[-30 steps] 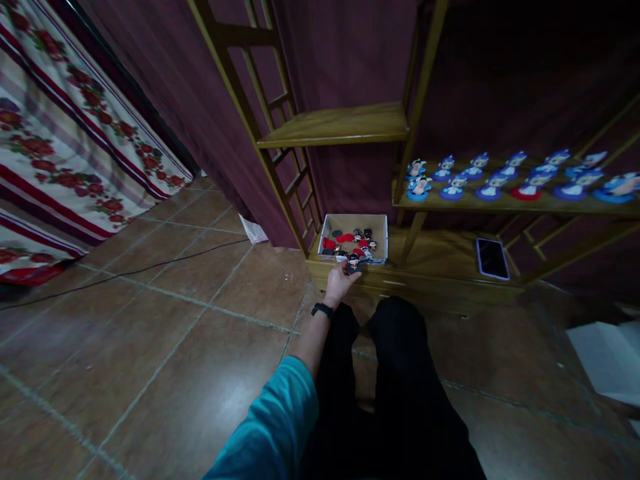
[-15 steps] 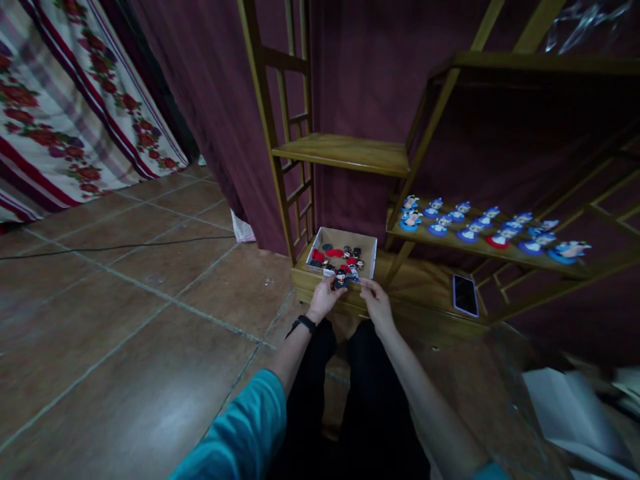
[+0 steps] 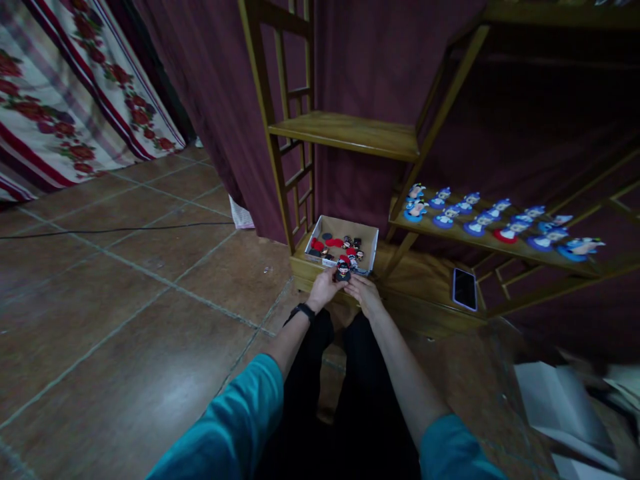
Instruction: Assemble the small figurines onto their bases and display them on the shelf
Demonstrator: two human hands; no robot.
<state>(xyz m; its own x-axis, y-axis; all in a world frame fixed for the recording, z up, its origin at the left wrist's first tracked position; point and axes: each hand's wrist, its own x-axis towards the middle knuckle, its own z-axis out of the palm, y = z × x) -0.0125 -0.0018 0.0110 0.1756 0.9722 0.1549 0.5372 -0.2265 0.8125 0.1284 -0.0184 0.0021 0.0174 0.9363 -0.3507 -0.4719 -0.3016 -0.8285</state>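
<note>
A small black-and-red figurine (image 3: 343, 269) on a dark round base is held upright in front of the cardboard box. My left hand (image 3: 324, 289), with a black band on the wrist, grips it from the left. My right hand (image 3: 365, 293) meets it from the right, its fingers closed at the base. Just behind my hands, the open cardboard box (image 3: 372, 248) stands on the low wooden ledge. Inside lie several red and black figurines (image 3: 347, 243) and loose round bases, among them a dark disc (image 3: 327, 236).
On the right shelf (image 3: 520, 248) stand several blue-and-white figurines (image 3: 481, 223), one on a red base. A phone (image 3: 465, 289) lies on the lower ledge. An upper wooden shelf (image 3: 350, 135) juts out above the box. White paper or packaging (image 3: 563, 400) sits on the floor at right.
My right hand has moved left to the figurine and closed on it, having been apart from it. The figurine now stands more upright. The view has shifted slightly.
</note>
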